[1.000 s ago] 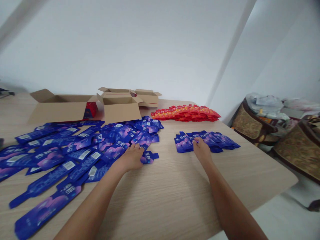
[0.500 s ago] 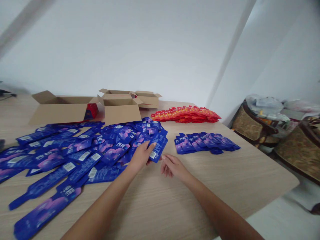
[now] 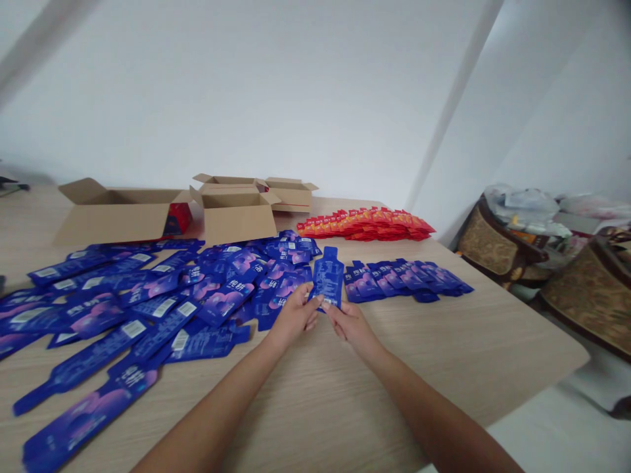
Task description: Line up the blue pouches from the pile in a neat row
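Observation:
A blue pouch (image 3: 328, 276) is held upright over the table, its neck pointing away and its printed text side showing. My left hand (image 3: 296, 311) pinches its lower left corner, and my right hand (image 3: 347, 320) pinches the lower right edge. Left of my hands spreads a loose heap of blue pouches (image 3: 227, 299), some with white barcode labels up. To the right lies an overlapping row of blue pouches (image 3: 404, 280) with pink and purple fronts. Whether more than one pouch is between my fingers is hard to tell.
Behind the heap stand open cardboard boxes (image 3: 239, 220), several in all. A pile of red pouches (image 3: 367, 225) lies at the back of the wooden table (image 3: 315, 401). Past the table's right edge are patterned chairs (image 3: 495, 246) with plastic bags on them.
My left hand has moved slightly right with the pouch, now turned upright. My right hand, free before, has closed on the pouch's lower edge.

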Action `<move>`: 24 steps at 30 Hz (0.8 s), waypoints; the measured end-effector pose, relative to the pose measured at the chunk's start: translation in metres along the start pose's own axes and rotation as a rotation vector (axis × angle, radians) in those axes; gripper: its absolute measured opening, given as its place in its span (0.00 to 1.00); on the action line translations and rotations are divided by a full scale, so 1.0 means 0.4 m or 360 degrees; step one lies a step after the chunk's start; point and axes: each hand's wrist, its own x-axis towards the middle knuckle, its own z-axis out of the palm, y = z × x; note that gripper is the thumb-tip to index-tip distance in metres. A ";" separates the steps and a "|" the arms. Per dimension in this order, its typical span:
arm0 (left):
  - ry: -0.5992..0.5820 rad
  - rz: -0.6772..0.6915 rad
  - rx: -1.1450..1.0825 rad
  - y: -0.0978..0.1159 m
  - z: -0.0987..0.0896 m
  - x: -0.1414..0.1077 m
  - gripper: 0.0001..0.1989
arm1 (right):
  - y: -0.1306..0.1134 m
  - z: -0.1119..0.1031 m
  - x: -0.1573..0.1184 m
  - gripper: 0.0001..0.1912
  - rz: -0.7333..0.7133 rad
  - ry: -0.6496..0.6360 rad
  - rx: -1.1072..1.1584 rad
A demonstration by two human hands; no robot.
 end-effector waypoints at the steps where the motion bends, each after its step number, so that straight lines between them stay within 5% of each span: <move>1: 0.0053 0.0005 0.0052 -0.001 0.001 -0.001 0.19 | -0.002 -0.004 -0.001 0.23 -0.0077 0.0070 -0.0123; 5: 0.0142 -0.0146 0.0023 -0.004 0.004 -0.011 0.23 | -0.022 -0.018 -0.018 0.19 -0.0502 0.0253 -0.0867; 8: 0.0068 -0.0248 -0.0164 -0.007 0.006 -0.015 0.22 | -0.040 -0.015 -0.035 0.13 -0.0660 0.0005 -0.1150; 10: 0.0218 -0.0197 -0.0216 -0.008 0.003 -0.012 0.18 | -0.045 -0.010 -0.038 0.10 -0.0621 -0.0104 -0.1056; 13: 0.0395 -0.0135 -0.0171 -0.003 -0.008 -0.005 0.15 | -0.035 -0.010 -0.025 0.13 -0.0423 0.0086 -0.0761; 15: 0.0327 -0.0127 0.0003 0.003 -0.012 -0.004 0.17 | -0.022 -0.013 -0.011 0.16 -0.0257 0.0101 -0.0516; 19: 0.0180 -0.0148 0.0437 0.006 -0.007 -0.014 0.26 | -0.006 -0.009 -0.001 0.22 0.0082 -0.0206 -0.0063; 24: 0.0222 -0.0129 0.0625 -0.008 -0.005 -0.022 0.25 | -0.013 0.013 -0.015 0.22 0.0074 -0.0227 0.0119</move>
